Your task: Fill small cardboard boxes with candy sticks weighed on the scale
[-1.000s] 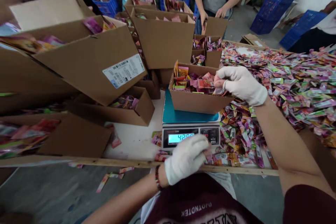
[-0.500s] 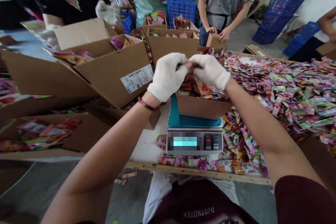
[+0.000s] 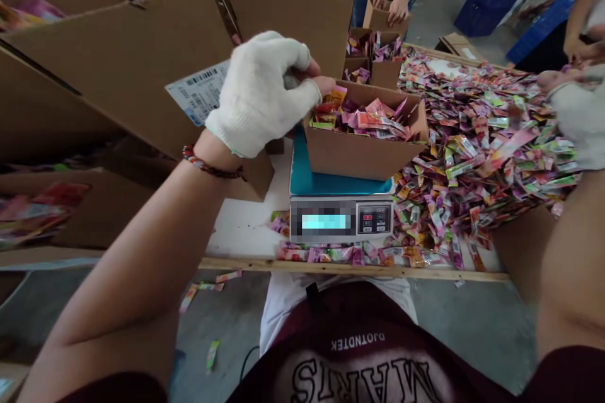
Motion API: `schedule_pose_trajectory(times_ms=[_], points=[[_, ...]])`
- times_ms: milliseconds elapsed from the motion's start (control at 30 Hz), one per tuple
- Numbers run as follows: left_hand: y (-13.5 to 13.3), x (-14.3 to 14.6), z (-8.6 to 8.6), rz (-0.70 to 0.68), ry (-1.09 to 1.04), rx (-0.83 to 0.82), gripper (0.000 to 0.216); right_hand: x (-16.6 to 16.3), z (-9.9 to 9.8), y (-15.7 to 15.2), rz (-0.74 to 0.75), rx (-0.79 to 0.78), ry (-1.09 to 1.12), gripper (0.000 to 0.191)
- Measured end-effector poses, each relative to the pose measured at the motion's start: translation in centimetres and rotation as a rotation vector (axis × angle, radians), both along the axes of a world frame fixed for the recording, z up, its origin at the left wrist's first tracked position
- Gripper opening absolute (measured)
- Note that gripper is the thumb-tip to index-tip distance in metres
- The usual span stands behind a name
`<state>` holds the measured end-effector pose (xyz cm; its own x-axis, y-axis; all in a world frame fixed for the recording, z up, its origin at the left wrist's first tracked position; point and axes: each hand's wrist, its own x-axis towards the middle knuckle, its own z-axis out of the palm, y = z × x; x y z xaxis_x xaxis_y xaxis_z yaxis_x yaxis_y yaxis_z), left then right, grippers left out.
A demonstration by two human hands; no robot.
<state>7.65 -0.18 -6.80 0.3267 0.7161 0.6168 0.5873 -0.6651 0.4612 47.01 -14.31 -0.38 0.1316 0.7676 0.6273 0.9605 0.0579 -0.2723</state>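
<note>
My left hand (image 3: pixel 267 91), in a white glove with bare fingertips, hovers at the left rim of a small cardboard box (image 3: pixel 363 154). Its fingers are curled, with thumb and forefinger apart and nothing visible between them. The box is filled with small colourful snack packets (image 3: pixel 375 119) and rests on the teal plate of a digital scale (image 3: pixel 375 219), whose display is blurred out. Out at the right edge, my gloved right hand (image 3: pixel 579 116) is over the heap of loose packets (image 3: pixel 486 119). Motion blur and the frame edge hide how its fingers are set.
Larger cardboard boxes (image 3: pixel 278 19) of packets crowd the left and back. Beyond the scale stand smaller filled boxes (image 3: pixel 385 72). A co-worker's hands (image 3: pixel 398 9) hold a carton at the back; another person's arm shows at right. A wooden table edge (image 3: pixel 350 269) runs along the front.
My hands were together above the small box and have parted. The right has swung far right over the heap, the left slightly left. The view has tipped downward.
</note>
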Motion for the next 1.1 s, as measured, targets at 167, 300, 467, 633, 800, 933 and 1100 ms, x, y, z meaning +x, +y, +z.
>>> schedule_pose_trajectory(times_ms=[167,300,467,633,800,933,1100], points=[[0.3,1.8,0.0,0.072,0.279,-0.08,0.03,-8.3,-1.0,3.7,0.123,0.041,-0.171,0.043],[0.6,2.9,-0.2,0.2,0.501,-0.051,0.004,-14.5,-2.5,7.2,0.373,-0.139,-0.116,0.037],[-2.2,3.1,2.3,0.05,0.2,0.161,0.009,-19.1,-4.4,9.7,0.552,-0.305,-0.094,0.037],[-5.4,2.0,3.8,-0.156,0.007,0.182,0.01,-16.6,-3.1,7.7,0.468,-0.169,-0.023,0.019],[-4.0,-0.1,1.5,-0.061,-0.124,0.14,0.013,-8.6,-0.8,3.7,0.02,-0.119,-0.229,0.025],[-2.8,0.0,0.2,-0.003,-0.13,0.102,0.007,-8.3,-1.5,5.4,0.157,-0.288,-0.287,0.019],[-3.8,1.3,0.7,-0.105,-0.107,0.073,0.006,-13.8,-5.2,12.4,0.362,-0.623,-0.368,0.021]])
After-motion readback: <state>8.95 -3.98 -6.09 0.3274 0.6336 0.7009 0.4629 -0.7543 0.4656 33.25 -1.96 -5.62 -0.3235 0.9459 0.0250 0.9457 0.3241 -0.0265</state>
